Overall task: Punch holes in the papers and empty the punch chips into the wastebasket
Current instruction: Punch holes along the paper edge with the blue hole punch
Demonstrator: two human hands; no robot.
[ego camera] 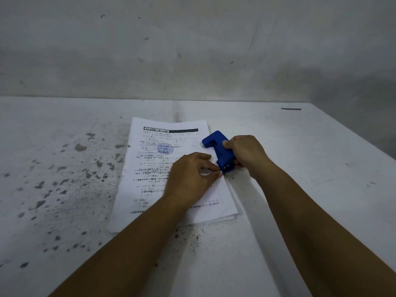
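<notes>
Gripping the blue hole punch (217, 150) from its right side, the right hand (244, 153) had its fingers closed around the body. The punch sat at the right edge of the papers (154, 168) on the stained white table (64, 168). The left hand (190, 176) pressed the papers, fingers loosely apart, fingertips touching the punch.

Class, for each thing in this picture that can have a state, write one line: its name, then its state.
papers: stacked flat on the table, right edge at the punch
hole punch: blue, at the papers' right edge, gripped
left hand: pressing on the papers
right hand: closed around the hole punch
table: white, stained
</notes>
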